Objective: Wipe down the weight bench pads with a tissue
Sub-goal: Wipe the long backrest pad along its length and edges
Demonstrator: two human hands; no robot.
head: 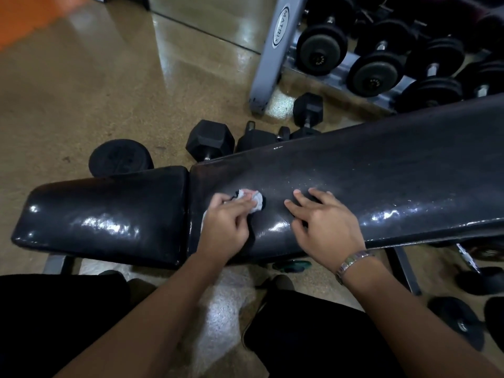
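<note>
Back pad (368, 165) is long, so its far right end may be missed, & seat pad (109, 214) skipped. Right hand (324, 222) is laid flat on the back pad, released, nothing held. Left hand (226, 222) is clenched round the wadded tissue (252, 200), pressed on the back pad nr the gap; it looks soiled, so droplets (305, 184) may be smeared, or bits shed.

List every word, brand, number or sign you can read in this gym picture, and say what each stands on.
"MATRIX": on the oval badge of the grey rack upright.
End marks on the round dumbbells: too blurred to read.
Raised marks on the floor weight plate: unreadable.
The bench pads: no text.
</note>
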